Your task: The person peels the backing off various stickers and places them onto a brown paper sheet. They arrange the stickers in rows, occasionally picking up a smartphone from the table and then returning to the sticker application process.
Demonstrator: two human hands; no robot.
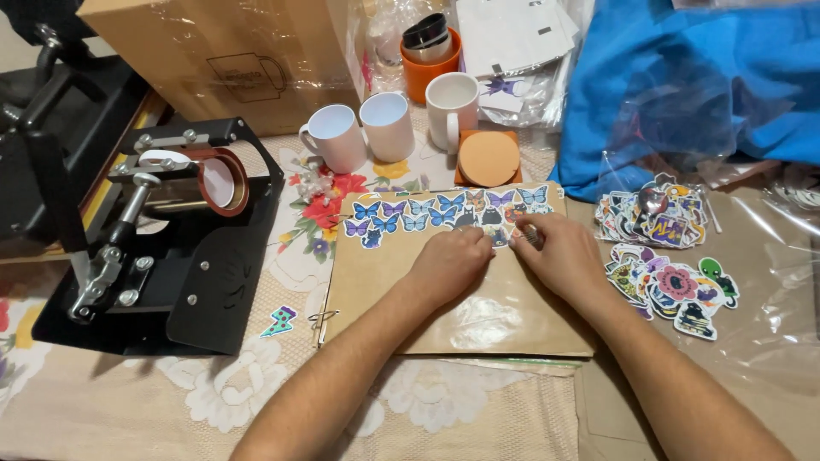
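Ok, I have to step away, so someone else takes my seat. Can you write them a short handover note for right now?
Left hand: resting flat on the brown notebook, near the sticker row.
Right hand: fingertips pinching a small sticker at the row's right end.
Things: loose sticker piles lie right of the notebook; one stray sticker to its left; three white mugs and the mug press behind and to the left.
Done: butterfly stickers line the notebook's top edge.
Left: the rest of the cover is bare; piles unused.
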